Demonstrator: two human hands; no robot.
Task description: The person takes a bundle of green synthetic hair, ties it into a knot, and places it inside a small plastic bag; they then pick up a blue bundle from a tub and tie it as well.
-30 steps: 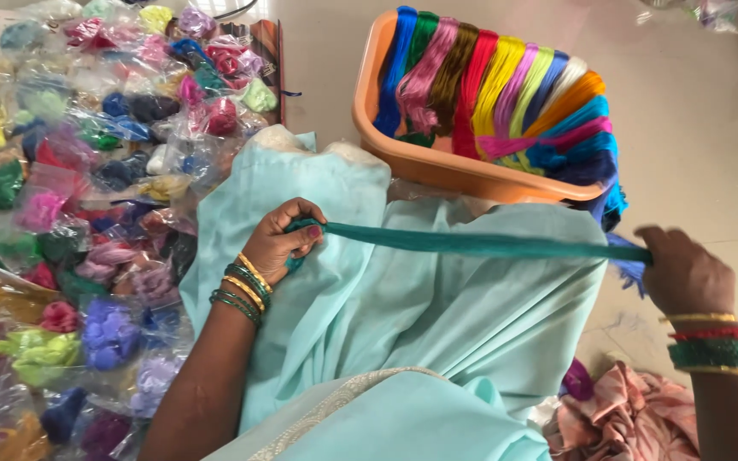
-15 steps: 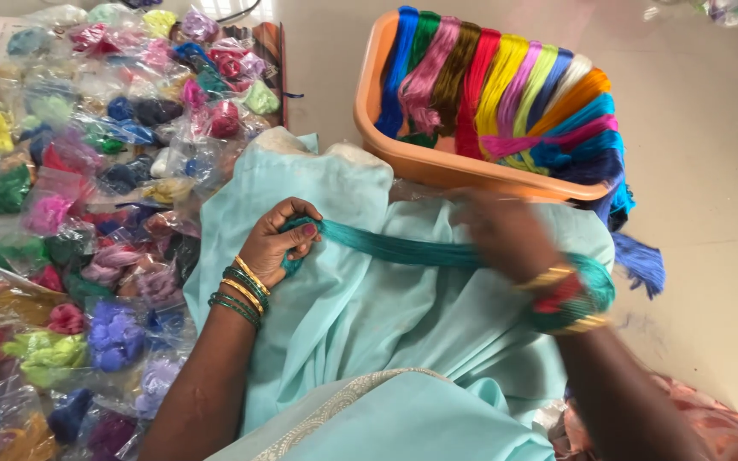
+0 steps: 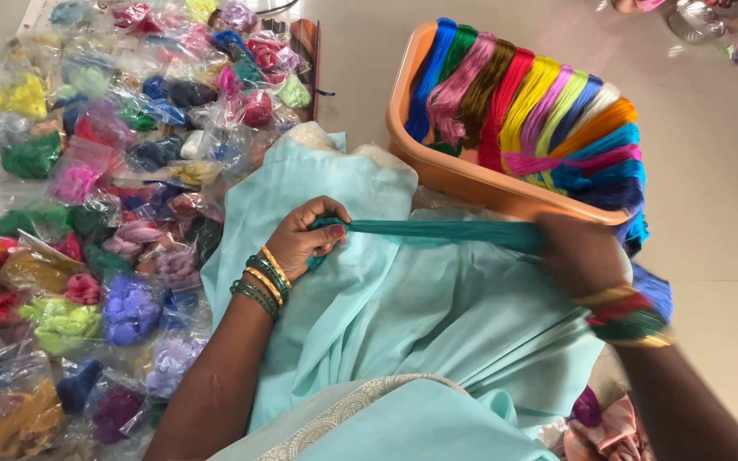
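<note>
- Pale floor, with bagged coloured threads (image 3: 104, 196) left and an orange basket (image 3: 471, 183) of skeins ahead.
- My left hand (image 3: 305, 239) pinches the teal skein (image 3: 437, 232); my right hand (image 3: 582, 256) grips its other end, taut across my lap.
- I judge I'm mid-stretch; next calls for steady, even tension.

A skein of teal thread (image 3: 442, 232) stretches taut and nearly level between the two hands, above the pale aqua cloth spread over the lap. Its left end is pinched in the closed fingers of the left hand (image 3: 305, 241); its right end disappears under the right hand (image 3: 581, 256), which is blurred. The strands lie bundled together into one flat, narrow band, slightly wider towards the right.
</note>
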